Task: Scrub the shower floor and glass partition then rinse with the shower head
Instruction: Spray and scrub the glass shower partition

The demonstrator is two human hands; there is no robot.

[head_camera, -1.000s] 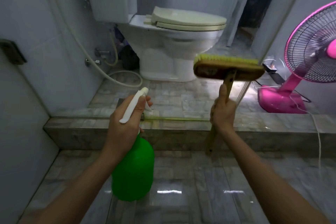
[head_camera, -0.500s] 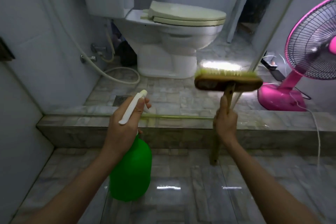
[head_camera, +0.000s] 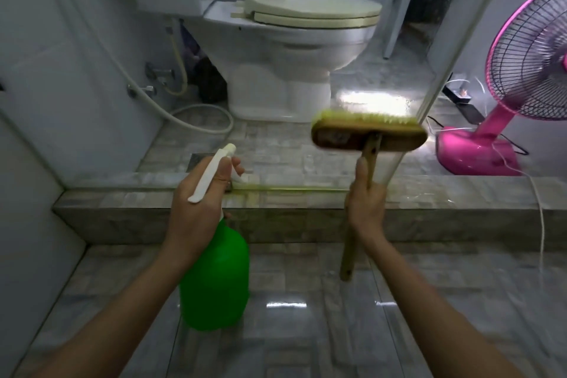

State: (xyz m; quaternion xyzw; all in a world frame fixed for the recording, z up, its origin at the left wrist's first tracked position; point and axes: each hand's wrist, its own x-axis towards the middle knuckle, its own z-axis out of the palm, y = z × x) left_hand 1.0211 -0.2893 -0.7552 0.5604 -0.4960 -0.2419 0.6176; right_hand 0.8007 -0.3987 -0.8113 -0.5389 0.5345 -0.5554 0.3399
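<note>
Now the scrub brush (head_camera: 368, 135) sits lower than a second ago. Its bristled head, then level with the base of the toilet (head_camera: 291, 49), has come down toward the tiled curb (head_camera: 138, 218) that carries the glass partition (head_camera: 435, 86), near the pane's free right edge. The right hand (head_camera: 365, 202) has its grip closed round the wooden handle a little below the head, bristles pointing up and away.

The left hand (head_camera: 196, 202) has kept its hold: its grip wraps the neck of the green spray bottle (head_camera: 214, 282), a finger over the trigger and the nozzle aimed at the foot of the pane, over the middle of the curb. The brush head is blurred, so I cannot tell whether the bristles touch the glass.

The shower floor (head_camera: 291, 331) gleams wet below the curb. I judge that scrubbing of the partition is about to begin, with the floor and the rinse not yet done. A pink fan (head_camera: 527, 61) stands beyond the curb's right end.
</note>
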